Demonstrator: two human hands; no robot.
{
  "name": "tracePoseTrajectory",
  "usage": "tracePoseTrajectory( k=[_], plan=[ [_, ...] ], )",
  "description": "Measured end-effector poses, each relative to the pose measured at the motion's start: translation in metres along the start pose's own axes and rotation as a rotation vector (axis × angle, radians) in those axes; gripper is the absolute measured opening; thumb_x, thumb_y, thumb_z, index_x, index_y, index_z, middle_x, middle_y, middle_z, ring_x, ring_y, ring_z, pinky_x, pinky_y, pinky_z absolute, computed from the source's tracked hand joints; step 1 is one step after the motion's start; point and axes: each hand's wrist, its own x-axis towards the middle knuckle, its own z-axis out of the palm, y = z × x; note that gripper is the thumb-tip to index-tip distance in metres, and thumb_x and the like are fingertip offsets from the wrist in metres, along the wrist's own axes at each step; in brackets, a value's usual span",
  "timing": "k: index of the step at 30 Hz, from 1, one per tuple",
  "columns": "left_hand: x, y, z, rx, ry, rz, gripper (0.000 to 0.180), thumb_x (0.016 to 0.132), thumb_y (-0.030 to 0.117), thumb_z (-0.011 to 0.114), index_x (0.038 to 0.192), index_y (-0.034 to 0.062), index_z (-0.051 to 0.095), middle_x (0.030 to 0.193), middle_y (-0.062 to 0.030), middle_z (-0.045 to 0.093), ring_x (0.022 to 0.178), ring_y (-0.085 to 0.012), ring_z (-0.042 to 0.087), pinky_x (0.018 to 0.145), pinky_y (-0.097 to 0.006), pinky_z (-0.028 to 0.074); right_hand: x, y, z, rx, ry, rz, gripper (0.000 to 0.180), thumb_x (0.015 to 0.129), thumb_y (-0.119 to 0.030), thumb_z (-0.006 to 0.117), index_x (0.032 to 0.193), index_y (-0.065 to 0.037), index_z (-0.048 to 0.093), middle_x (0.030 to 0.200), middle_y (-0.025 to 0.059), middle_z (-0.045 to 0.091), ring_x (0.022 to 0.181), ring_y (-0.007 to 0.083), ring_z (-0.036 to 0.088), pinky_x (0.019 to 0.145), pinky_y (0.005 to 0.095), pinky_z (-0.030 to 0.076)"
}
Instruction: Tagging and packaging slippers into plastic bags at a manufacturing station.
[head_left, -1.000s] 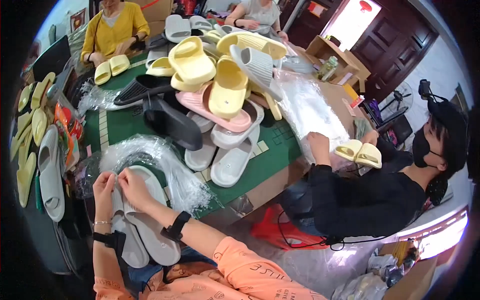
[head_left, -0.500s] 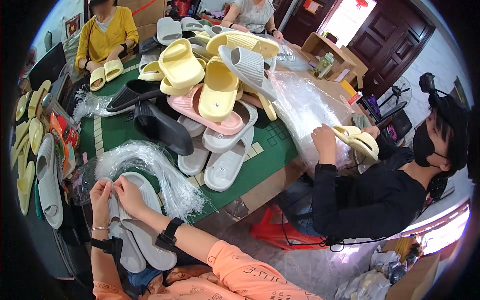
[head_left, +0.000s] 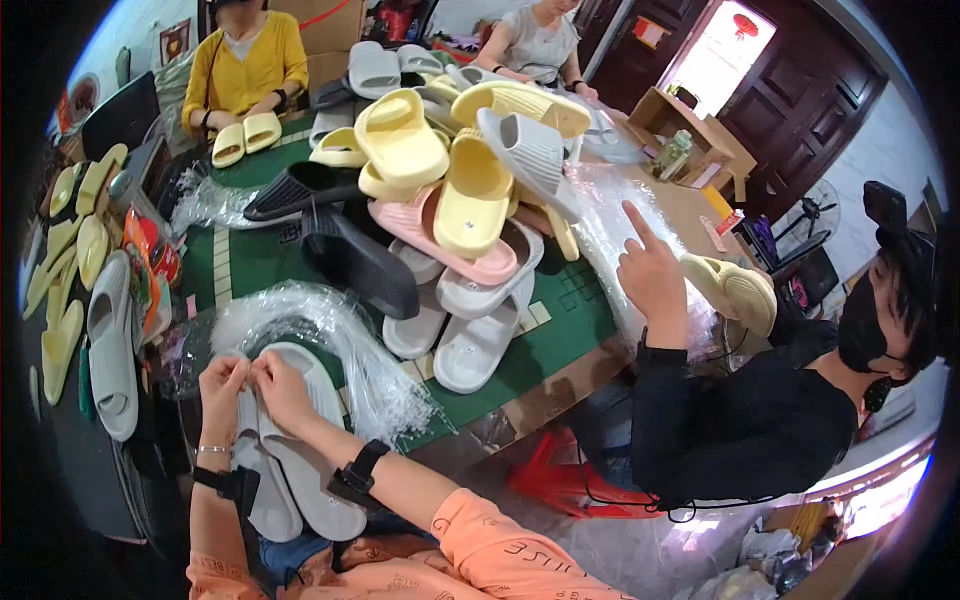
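Note:
My left hand (head_left: 222, 388) and my right hand (head_left: 284, 396) meet at the upper end of a pair of grey slippers (head_left: 330, 497), which lie side by side at the table's near edge. The fingertips of both hands are pinched close together; whatever lies between them is too small to make out. Just beyond my hands rests a bundle of thin clear plastic strands (head_left: 372, 345), fanned out at its right end. Beyond it rises a heap of slippers, with a black slipper (head_left: 358, 258), a pink slipper (head_left: 415, 222) and a yellow slipper (head_left: 470, 205) among them.
A co-worker in black (head_left: 740, 430) sits at the right, one finger raised, by yellow slippers (head_left: 735, 290) and clear plastic bags (head_left: 625, 225). Two more people sit across the green table (head_left: 555, 355). More slippers (head_left: 112, 350) line the left side. A red stool (head_left: 570, 480) stands at right.
The whole view has shifted slightly, moving things rightward. My hands stay pinched together over the grey slippers. The co-worker at right has raised a hand with one finger extended.

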Motion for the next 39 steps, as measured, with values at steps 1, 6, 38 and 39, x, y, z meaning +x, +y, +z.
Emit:
tracePoseTrajectory(
  k=[1, 6, 38, 39],
  plan=[
    [0.001, 0.0, -0.001, -0.015, -0.001, -0.007, 0.011, 0.083, 0.011, 0.058, 0.077, 0.0016, 0.059, 0.066, 0.0029, 0.054, 0.057, -0.0033, 0.043, 0.052, -0.018, 0.034, 0.001, -0.002, -0.001, -0.008, -0.01, -0.001, 0.015, 0.086, -0.016, 0.048, 0.082, -0.002, 0.049, 0.067, 0.0134, 0.057, 0.061, 0.0253, 0.055, 0.057, 0.035, 0.041],
    [-0.002, 0.004, 0.004, -0.054, -0.019, -0.027, 0.012, 0.082, 0.012, 0.059, 0.078, 0.0007, 0.06, 0.066, 0.0032, 0.054, 0.058, -0.0035, 0.044, 0.053, -0.018, 0.035, 0.0, 0.001, -0.002, 0.007, -0.016, 0.054, 0.015, 0.086, -0.015, 0.05, 0.081, -0.001, 0.051, 0.066, 0.0103, 0.057, 0.059, 0.0182, 0.053, 0.055, 0.0306, 0.041],
    [-0.087, 0.063, -0.052, 0.674, 0.353, 0.445, 0.029, 0.072, 0.011, 0.064, 0.1, 0.0167, 0.064, 0.108, -0.0049, 0.055, 0.104, -0.0245, 0.045, 0.087, -0.037, 0.032, -0.132, -0.024, 0.009, -0.947, -0.326, -0.313, 0.059, 0.076, -0.023, 0.06, 0.124, 0.004, 0.038, 0.119, 0.027, 0.038, 0.111, 0.0421, 0.034, 0.093, 0.0533, 0.023],
    [-0.095, 0.074, -0.065, 0.664, 0.408, 0.442, 0.029, 0.07, 0.009, 0.064, 0.098, 0.0156, 0.065, 0.106, -0.0058, 0.056, 0.103, -0.0246, 0.047, 0.086, -0.037, 0.033, -0.133, -0.028, 0.01, -0.936, -0.297, -0.315, 0.059, 0.076, -0.023, 0.06, 0.123, 0.005, 0.038, 0.119, 0.0265, 0.038, 0.112, 0.0412, 0.034, 0.093, 0.0526, 0.023]
  ],
)
